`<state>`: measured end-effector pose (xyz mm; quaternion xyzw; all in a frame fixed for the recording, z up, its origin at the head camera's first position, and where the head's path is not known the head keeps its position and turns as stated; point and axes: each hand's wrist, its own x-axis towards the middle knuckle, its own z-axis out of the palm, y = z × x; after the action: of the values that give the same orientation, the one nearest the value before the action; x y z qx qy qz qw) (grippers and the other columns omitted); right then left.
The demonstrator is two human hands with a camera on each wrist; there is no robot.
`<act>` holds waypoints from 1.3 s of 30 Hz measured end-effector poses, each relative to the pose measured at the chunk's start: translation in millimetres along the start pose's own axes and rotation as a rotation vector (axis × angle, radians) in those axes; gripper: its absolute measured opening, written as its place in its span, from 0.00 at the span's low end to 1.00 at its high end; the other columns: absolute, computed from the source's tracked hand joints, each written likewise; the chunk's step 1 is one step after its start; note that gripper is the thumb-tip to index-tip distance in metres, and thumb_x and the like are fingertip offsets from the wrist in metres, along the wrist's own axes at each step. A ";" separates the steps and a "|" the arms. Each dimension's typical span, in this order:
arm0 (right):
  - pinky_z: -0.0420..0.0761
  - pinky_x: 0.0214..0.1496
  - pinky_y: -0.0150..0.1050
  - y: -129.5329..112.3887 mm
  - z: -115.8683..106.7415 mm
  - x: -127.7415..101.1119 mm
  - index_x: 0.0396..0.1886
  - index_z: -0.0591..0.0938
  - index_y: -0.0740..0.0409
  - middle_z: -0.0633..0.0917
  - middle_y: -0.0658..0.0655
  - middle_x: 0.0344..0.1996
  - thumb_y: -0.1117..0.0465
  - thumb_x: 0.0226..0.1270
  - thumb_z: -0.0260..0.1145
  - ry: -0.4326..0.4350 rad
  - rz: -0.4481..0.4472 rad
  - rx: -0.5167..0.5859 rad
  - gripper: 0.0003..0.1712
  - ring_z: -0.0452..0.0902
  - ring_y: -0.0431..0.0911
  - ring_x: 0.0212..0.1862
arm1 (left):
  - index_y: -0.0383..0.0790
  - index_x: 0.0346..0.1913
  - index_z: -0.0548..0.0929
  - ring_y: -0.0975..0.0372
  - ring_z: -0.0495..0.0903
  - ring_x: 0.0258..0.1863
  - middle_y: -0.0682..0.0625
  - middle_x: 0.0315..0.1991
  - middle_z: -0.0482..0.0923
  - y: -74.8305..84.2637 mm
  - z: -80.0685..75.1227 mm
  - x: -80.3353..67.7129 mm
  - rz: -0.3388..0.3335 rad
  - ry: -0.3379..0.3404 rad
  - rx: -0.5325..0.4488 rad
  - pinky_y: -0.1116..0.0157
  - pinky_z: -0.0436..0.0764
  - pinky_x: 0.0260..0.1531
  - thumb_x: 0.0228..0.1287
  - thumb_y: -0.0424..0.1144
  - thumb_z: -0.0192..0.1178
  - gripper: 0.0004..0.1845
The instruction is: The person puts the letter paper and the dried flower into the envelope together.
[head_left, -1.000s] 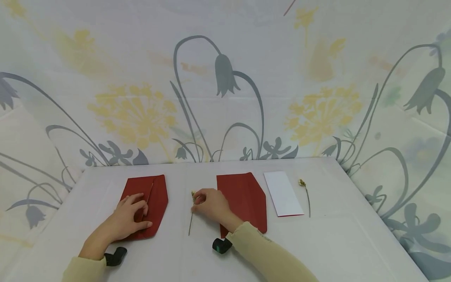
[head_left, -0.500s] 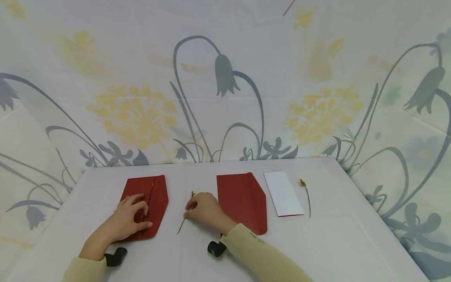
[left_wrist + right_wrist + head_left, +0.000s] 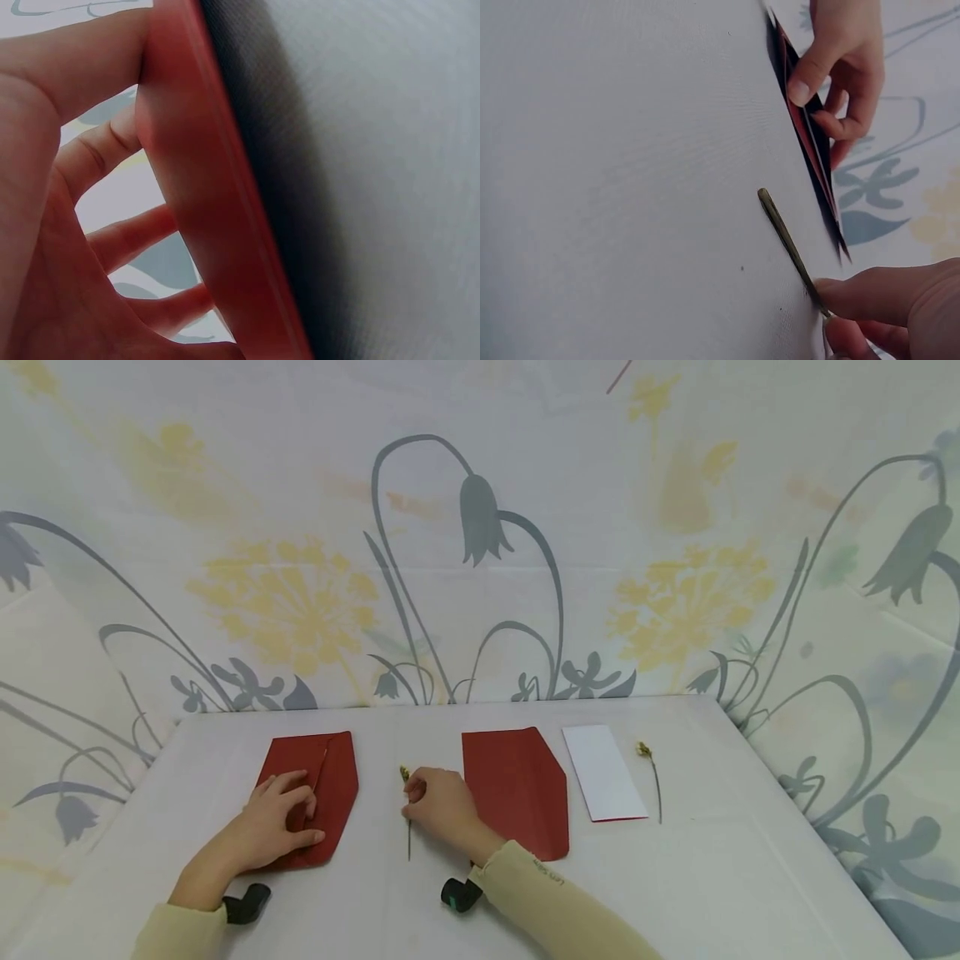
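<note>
In the head view my left hand [image 3: 273,822] rests on a red envelope [image 3: 339,777] at the left of the table. The left wrist view has its fingers [image 3: 127,236] spread and fairly straight, tips against the red paper [image 3: 199,180]. My right hand [image 3: 446,814] pinches a small dried flower [image 3: 405,772] between thumb and fingers. Its yellowish head shows beyond the fingers and its thin stem points toward me. The right wrist view shows that stem [image 3: 786,236] close over the white surface; the flower head is hidden there.
A second red envelope [image 3: 517,793] lies beneath and beside my right forearm. Right of it are a white card [image 3: 603,772] with a red lower edge and another dried flower [image 3: 657,785]. Flower-printed cloth [image 3: 480,610] stands behind the white table [image 3: 750,877].
The stem's lower end has swung left and then back right, so it now points almost straight toward me. My right hand has shifted slightly; my left hand has stayed put.
</note>
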<state>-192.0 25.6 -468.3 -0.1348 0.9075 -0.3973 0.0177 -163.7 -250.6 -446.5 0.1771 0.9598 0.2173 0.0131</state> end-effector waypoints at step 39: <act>0.80 0.35 0.34 19.3 -22.8 13.7 0.36 0.85 0.59 0.84 0.51 0.31 0.71 0.62 0.70 -0.021 0.196 0.480 0.05 0.79 0.42 0.32 | 0.53 0.30 0.71 0.25 0.57 0.62 0.28 0.63 0.65 0.7 -1.4 -1.4 0.021 0.006 -0.020 0.25 0.56 0.57 0.50 0.45 0.77 0.20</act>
<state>-212.8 50.9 -465.6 -0.0424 0.7956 -0.5965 0.0971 -162.2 -251.1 -445.1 0.1865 0.9557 0.2275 0.0098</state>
